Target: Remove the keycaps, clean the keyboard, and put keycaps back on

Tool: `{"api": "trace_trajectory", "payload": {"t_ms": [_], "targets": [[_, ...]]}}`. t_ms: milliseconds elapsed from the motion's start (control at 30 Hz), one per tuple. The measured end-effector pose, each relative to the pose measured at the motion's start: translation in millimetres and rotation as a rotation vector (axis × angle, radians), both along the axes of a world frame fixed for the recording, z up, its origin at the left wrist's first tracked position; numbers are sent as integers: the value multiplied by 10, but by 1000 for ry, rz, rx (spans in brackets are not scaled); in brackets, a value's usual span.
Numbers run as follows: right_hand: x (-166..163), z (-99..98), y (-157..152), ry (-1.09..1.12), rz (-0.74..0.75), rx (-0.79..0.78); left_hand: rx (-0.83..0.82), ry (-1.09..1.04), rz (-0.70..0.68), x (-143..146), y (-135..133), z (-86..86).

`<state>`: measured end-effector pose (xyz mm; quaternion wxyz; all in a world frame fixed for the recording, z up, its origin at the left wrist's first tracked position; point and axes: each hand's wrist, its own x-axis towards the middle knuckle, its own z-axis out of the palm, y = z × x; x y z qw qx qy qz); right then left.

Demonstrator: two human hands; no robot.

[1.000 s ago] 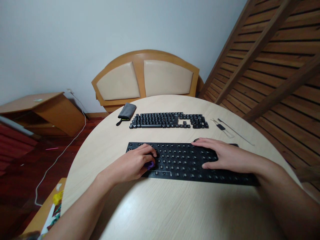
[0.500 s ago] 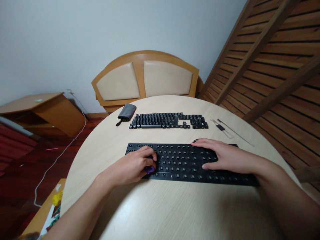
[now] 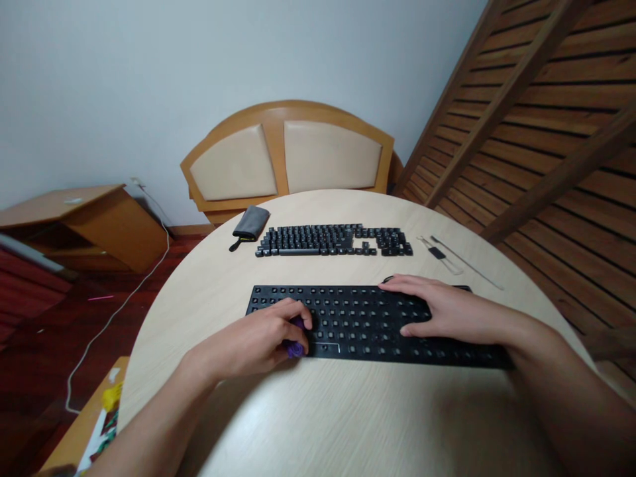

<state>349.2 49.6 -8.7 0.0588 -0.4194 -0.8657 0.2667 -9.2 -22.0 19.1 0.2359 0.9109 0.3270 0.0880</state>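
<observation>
A black keyboard base [image 3: 358,351] with its keycaps off lies across the near part of the table, its switches showing in rows. Over its left end, my left hand [image 3: 268,334] is closed around a soft, crumpled purple wad [image 3: 295,349], which touches the lower left switches. Most of the wad is hidden by my fingers. My right hand [image 3: 432,308] rests stretched out across the base's right half, thumb apart from the fingers and fingertips near the back edge. Behind the base, loose black keycaps [image 3: 308,238] stand in keyboard order, with a gap toward the right.
A grey pouch [image 3: 252,222] lies at the back left of the round table [image 3: 348,424]. To the right of the keycaps are a wire keycap puller [image 3: 437,253] and a thin metal rod [image 3: 470,264]. Beyond the table stands a padded wooden headboard [image 3: 287,149].
My left hand has slid slightly toward me and left with the purple wad, baring more of it. The right hand stays in place on the keyboard base.
</observation>
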Motion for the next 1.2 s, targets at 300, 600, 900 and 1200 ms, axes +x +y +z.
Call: {"api": "trace_trajectory", "payload": {"t_ms": [300, 600, 900, 1200], "targets": [[-49, 48, -17, -11, -11, -9, 250, -83, 188, -232, 228, -123], [-45, 45, -8, -3, -10, 6, 291, -82, 272, -407, 367, -238], [-34, 28, -4, 3, 1, 2, 187, -55, 144, -295, 331, -221], [-11, 1, 13, 9, 5, -5, 180, -32, 98, -255, 279, -157]]}}
